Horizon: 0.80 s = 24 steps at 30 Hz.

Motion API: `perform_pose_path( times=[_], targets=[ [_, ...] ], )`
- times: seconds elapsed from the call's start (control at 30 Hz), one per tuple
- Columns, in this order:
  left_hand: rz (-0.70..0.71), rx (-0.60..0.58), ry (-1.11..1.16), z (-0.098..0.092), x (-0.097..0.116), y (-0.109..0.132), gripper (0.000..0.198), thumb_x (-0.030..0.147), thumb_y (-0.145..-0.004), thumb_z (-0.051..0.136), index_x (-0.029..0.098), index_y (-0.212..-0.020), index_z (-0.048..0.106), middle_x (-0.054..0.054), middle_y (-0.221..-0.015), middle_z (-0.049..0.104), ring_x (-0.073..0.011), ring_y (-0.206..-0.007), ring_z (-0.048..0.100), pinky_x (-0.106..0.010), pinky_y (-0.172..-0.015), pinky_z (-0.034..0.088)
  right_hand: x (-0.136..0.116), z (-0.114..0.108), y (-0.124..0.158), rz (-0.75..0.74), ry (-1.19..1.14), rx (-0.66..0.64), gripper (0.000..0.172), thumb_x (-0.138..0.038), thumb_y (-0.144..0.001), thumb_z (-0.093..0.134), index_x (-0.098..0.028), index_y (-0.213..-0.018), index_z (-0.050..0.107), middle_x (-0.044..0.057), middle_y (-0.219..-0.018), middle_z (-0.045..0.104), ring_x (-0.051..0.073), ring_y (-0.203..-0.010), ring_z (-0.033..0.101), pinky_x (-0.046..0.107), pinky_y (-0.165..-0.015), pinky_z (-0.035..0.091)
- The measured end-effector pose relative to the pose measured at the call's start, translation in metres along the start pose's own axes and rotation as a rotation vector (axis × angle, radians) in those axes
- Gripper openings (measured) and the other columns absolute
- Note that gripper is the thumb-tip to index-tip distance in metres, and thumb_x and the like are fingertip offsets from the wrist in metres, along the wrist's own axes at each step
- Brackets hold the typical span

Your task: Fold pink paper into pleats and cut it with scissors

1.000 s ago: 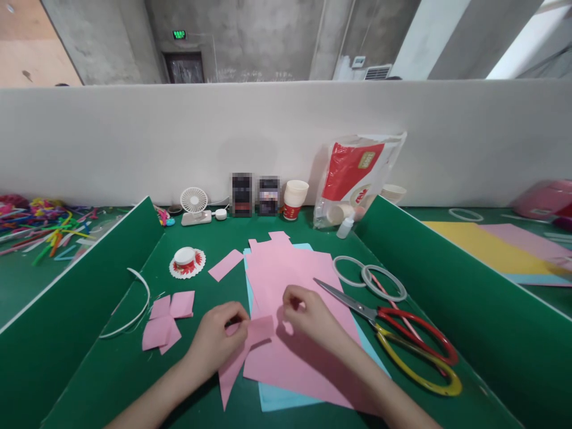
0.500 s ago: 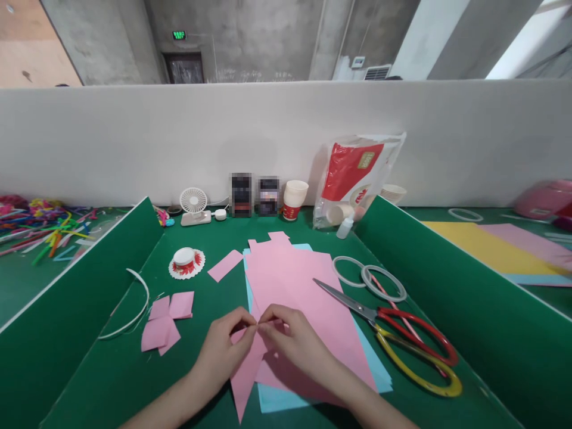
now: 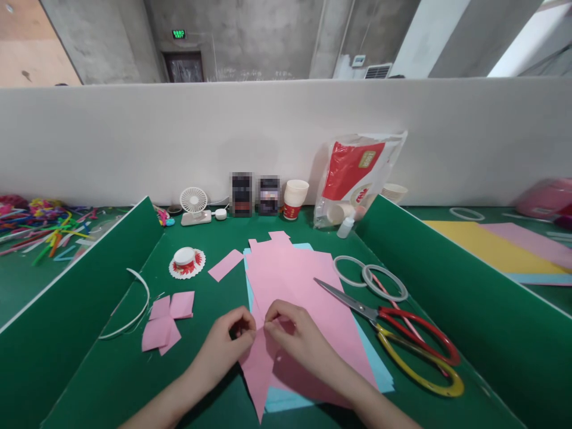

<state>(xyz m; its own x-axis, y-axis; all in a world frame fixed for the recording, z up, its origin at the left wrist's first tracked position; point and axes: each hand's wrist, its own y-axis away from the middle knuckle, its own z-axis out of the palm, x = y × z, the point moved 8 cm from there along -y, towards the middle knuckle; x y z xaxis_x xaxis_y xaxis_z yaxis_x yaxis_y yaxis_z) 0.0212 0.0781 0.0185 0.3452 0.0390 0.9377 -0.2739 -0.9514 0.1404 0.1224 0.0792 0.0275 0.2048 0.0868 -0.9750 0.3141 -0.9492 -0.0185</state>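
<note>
A pointed piece of pink paper (image 3: pixel 259 381) hangs between my hands, its tip toward me. My left hand (image 3: pixel 229 344) pinches its left edge between thumb and fingers. With thumb and forefinger, my right hand (image 3: pixel 298 332) grips the upper right part, a small gap from the left fingertips. Beneath lie pink sheets (image 3: pixel 308 277) on top of blue sheets (image 3: pixel 374 362). Scissors (image 3: pixel 374 314) with one red and one yellow handle rest on the right, blades over the sheets. Folded pink paper squares (image 3: pixel 159 330) lie left of my left hand.
Green dividers (image 3: pixel 107 262) bound both sides. Behind stand a small fan (image 3: pixel 193 201), paper cups (image 3: pixel 295 196), a plastic bag (image 3: pixel 353 173) and a little bottle (image 3: pixel 345 227). A paper hat shape (image 3: pixel 185 256), a pink strip (image 3: pixel 226 265) and white rings (image 3: pixel 384 282) lie around the sheets.
My fingertips were together and are now slightly apart, the right hand having shifted a bit right. The pink piece's lower tip has swung to the right.
</note>
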Motion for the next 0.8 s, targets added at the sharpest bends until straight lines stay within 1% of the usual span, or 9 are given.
perform_pose_path(
  times=[0.1,0.23,0.33,0.4,0.47,0.53,0.63,0.7,0.8],
  targets=[
    [-0.016,0.002,0.023,-0.002,-0.002,-0.001,0.006,0.015,-0.058,0.041,0.019,-0.053,0.041,0.006,-0.053,0.039,-0.0110,-0.053,0.036,-0.022,-0.051,0.029,0.004,-0.011,-0.004,0.019,-0.043,0.031,0.010,-0.011,-0.064,0.041,-0.019,-0.057,0.043,-0.005,-0.054,0.042,0.011,-0.049,0.042,0.021,-0.046,0.032],
    [-0.035,0.024,0.050,-0.008,-0.005,-0.004,0.007,0.015,-0.058,0.042,0.018,-0.052,0.041,0.006,-0.051,0.039,-0.0105,-0.050,0.036,-0.022,-0.050,0.028,0.009,-0.041,-0.012,-0.011,-0.013,0.165,0.010,-0.012,-0.062,0.043,-0.019,-0.055,0.042,-0.005,-0.055,0.042,0.011,-0.054,0.040,0.022,-0.052,0.032],
    [-0.027,0.074,0.075,-0.014,-0.006,-0.006,0.008,0.019,-0.064,0.041,0.019,-0.056,0.042,0.005,-0.054,0.041,-0.0115,-0.053,0.040,-0.022,-0.052,0.031,0.011,-0.050,-0.015,-0.016,-0.007,0.192,0.009,-0.013,-0.063,0.045,-0.019,-0.056,0.044,-0.005,-0.056,0.042,0.012,-0.057,0.040,0.023,-0.054,0.031],
    [0.007,0.114,0.110,-0.018,-0.005,-0.007,0.006,0.025,-0.068,0.044,0.019,-0.068,0.047,0.002,-0.066,0.049,-0.0139,-0.064,0.047,-0.023,-0.059,0.035,0.010,-0.045,-0.014,-0.007,-0.011,0.173,0.008,-0.015,-0.064,0.046,-0.018,-0.057,0.045,-0.005,-0.057,0.043,0.012,-0.056,0.040,0.023,-0.053,0.030],
    [0.028,0.098,0.124,-0.016,-0.005,-0.006,0.018,0.029,-0.067,0.051,0.020,-0.081,0.048,0.000,-0.077,0.053,-0.0159,-0.072,0.049,-0.024,-0.063,0.037,0.008,-0.035,-0.012,0.013,-0.024,0.138,0.008,-0.016,-0.066,0.046,-0.018,-0.058,0.047,-0.005,-0.056,0.043,0.011,-0.055,0.040,0.023,-0.052,0.029],
    [0.008,0.048,0.051,-0.010,-0.008,-0.005,0.016,0.033,-0.067,0.052,0.019,-0.074,0.048,0.002,-0.067,0.049,-0.0147,-0.063,0.047,-0.023,-0.056,0.035,0.007,-0.024,-0.008,0.045,-0.053,0.102,0.008,-0.017,-0.067,0.046,-0.018,-0.059,0.048,-0.005,-0.056,0.043,0.011,-0.055,0.040,0.023,-0.051,0.029],
    [-0.036,0.034,-0.130,-0.006,-0.012,-0.003,0.027,0.037,-0.071,0.045,0.019,-0.052,0.036,0.007,-0.051,0.031,-0.0109,-0.049,0.033,-0.022,-0.047,0.024,0.008,-0.016,-0.006,0.092,-0.087,0.069,0.009,-0.018,-0.069,0.047,-0.018,-0.060,0.048,-0.005,-0.057,0.043,0.011,-0.055,0.039,0.023,-0.052,0.029],
    [-0.029,0.050,-0.190,-0.007,-0.010,-0.002,0.028,0.036,-0.072,0.042,0.020,-0.051,0.031,0.008,-0.050,0.027,-0.0105,-0.049,0.029,-0.022,-0.046,0.021,0.011,-0.015,-0.007,0.112,-0.079,0.048,0.010,-0.018,-0.069,0.047,-0.018,-0.059,0.048,-0.005,-0.055,0.042,0.011,-0.054,0.038,0.022,-0.052,0.028],
    [-0.018,0.043,-0.222,-0.007,-0.008,-0.002,0.028,0.036,-0.072,0.042,0.020,-0.052,0.030,0.008,-0.051,0.027,-0.0103,-0.049,0.027,-0.021,-0.046,0.020,0.015,-0.016,-0.008,0.127,-0.058,0.018,0.012,-0.017,-0.069,0.048,-0.018,-0.058,0.047,-0.006,-0.053,0.039,0.010,-0.051,0.035,0.022,-0.050,0.026]
  ],
)
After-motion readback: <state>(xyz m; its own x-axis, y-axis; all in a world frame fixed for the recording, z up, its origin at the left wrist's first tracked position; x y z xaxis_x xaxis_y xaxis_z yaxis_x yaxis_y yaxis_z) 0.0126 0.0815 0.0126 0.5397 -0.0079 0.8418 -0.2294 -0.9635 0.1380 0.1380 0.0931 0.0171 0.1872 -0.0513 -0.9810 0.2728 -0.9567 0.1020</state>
